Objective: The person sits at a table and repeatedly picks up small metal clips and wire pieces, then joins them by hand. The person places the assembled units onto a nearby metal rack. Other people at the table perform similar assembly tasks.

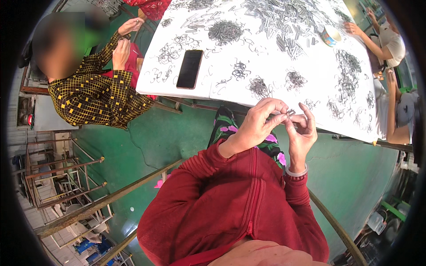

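Just off the near edge of the white table (271, 66), a small grey piece (290, 113) sits between my two hands; its exact kind is too small to make out. My left hand (259, 122) pinches it between thumb and fingers. My right hand (301, 133), with a pale bracelet at the wrist, grips at the same piece, one finger raised. Close beyond my fingers lie small piles of thin dark curved strips (258, 87); another such pile (295, 80) is slightly farther right. A heap of short grey pieces (288, 22) covers the far middle of the table.
A black phone (190, 68) lies near the table's left corner. A round tin (330, 36) stands at the right, beside more dark strips (348, 75). A person in a checked shirt (100, 95) sits at left; other people's arms (372, 44) reach in from the right.
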A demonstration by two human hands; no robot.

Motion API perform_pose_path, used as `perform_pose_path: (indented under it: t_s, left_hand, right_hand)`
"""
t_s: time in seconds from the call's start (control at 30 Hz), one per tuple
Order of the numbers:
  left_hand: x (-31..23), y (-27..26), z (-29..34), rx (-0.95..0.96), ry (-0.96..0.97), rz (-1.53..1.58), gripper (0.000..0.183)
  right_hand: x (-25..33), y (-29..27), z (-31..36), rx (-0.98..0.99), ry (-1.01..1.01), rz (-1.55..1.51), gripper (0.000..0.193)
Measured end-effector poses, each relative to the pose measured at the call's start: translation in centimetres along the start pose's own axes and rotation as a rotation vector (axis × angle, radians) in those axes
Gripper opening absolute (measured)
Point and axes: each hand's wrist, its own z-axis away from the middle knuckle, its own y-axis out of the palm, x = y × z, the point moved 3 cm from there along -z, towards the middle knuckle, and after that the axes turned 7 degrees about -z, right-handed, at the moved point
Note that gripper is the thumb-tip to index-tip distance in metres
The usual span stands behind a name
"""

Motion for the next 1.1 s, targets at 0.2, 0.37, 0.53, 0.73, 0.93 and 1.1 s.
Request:
perform_pose_path:
  t_s: [0.2, 0.37, 0.53, 0.73, 0.93, 1.1]
  left_hand:
    - [0.7, 1.0, -0.3, 0.030, -0.182, 0.154, 0.008]
    - [0.8, 0.6, -1.0, 0.002, -0.196, 0.231, 0.007]
    - [1.1, 0.1, -0.6, 0.069, -0.270, 0.263, 0.007]
    - [1.3, 0.1, 0.1, 0.100, -0.265, 0.225, 0.007]
    - [0.8, 0.0, 0.8, 0.072, -0.185, 0.155, 0.007]
    - [1.1, 0.3, 0.7, 0.098, -0.176, 0.170, 0.008]
  right_hand:
    - [0.4, 0.3, -0.1, 0.083, -0.066, 0.179, 0.054]
    - [0.2, -0.8, -1.4, 0.111, -0.055, 0.145, 0.047]
    - [-2.4, -4.3, -10.5, 0.012, -0.066, 0.357, 0.031]
    - [-11.6, -4.7, -24.2, 0.271, -0.498, 1.005, 0.037]
    - [-15.3, -5.3, -26.7, 0.437, -0.498, 1.295, 0.015]
    - [-14.2, -7.0, -24.8, 0.379, -0.385, 1.158, 0.013]
